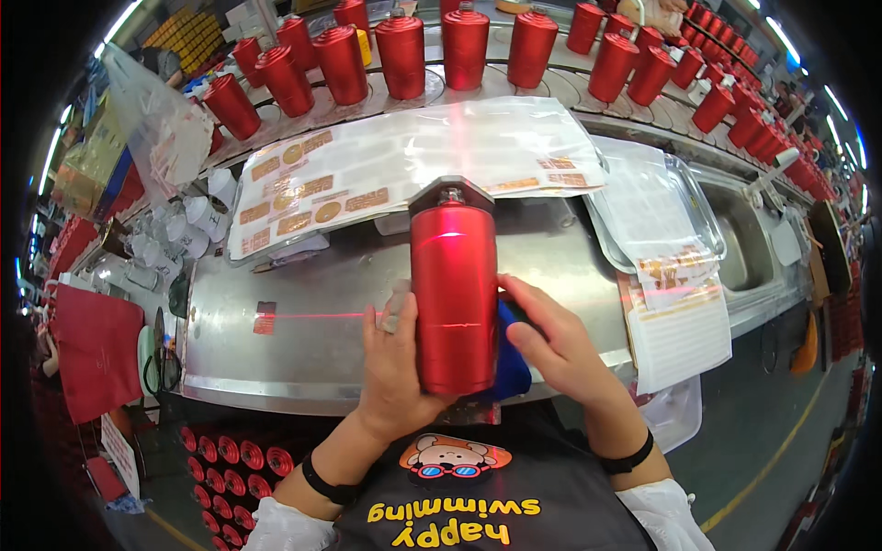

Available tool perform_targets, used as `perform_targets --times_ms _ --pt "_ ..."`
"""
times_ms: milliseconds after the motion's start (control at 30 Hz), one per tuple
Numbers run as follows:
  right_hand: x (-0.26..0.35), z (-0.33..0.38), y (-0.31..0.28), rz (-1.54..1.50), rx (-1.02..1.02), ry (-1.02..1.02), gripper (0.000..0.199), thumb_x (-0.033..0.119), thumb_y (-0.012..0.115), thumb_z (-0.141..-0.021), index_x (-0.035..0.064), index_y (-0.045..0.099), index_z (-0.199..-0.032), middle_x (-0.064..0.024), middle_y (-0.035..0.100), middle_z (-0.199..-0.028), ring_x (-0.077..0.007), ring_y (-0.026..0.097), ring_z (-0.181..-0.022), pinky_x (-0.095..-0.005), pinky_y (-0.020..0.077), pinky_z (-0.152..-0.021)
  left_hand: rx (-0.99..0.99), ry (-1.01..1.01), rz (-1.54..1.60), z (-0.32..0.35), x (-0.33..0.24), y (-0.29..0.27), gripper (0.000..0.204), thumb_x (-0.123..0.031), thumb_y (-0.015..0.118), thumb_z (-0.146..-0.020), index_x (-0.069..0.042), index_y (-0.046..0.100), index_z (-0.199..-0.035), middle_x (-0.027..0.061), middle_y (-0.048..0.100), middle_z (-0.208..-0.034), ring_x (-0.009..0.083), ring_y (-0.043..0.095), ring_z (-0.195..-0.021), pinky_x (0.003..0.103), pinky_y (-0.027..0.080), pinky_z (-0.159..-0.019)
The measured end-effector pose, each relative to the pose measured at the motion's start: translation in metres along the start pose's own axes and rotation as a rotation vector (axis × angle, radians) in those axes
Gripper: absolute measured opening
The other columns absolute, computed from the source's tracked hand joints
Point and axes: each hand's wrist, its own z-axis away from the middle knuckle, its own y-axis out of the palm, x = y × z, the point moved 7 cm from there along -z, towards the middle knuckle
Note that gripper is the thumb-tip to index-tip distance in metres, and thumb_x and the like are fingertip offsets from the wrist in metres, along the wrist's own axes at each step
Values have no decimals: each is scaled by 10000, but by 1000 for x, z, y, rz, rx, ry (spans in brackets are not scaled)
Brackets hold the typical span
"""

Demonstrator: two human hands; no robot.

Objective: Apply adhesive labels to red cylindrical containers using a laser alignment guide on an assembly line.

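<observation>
A glossy red metal bottle (454, 303) stands out in the middle of the view, its narrow silver neck at the far end. My left hand (393, 367) is closed around its left side and lower end. On the other side, my right hand (559, 344) has thumb and forefinger stretched apart, the fingertips at or close to the bottle's right edge. A blue cloth-like piece (513, 358) shows between the bottle and my right hand; whether the hand touches it is hidden. Behind the neck sits a dark angular fixture (427, 195). A red light line crosses the bottle.
Printed transfer sheets (377, 184) lie across the back of the steel table (276, 354), more sheets (675, 275) at right. Several red bottles (401, 57) stand on a curved conveyor behind. A sink (740, 243) is far right; small clear cups (197, 216) crowd the left.
</observation>
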Motion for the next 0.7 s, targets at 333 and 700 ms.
perform_targets --times_ms 333,700 --pt "20 -21 -93 435 -197 -112 363 -51 523 -884 12 583 -1236 -180 562 -1297 -288 602 -1102 -311 484 -877 63 -7 248 0 13 8 1054 -473 739 -769 106 185 -1453 321 274 -1478 484 277 -1367 542 195 -1135" --pt "-25 -125 -107 820 65 -73 292 13 572 -889 19 631 -1175 -180 582 -1243 -329 571 -1129 -343 464 -934 104 19 90 -24 66 -62 486 -413 593 -892 -45 602 -1209 232 548 -1195 439 439 -1216 501 346 -1039"
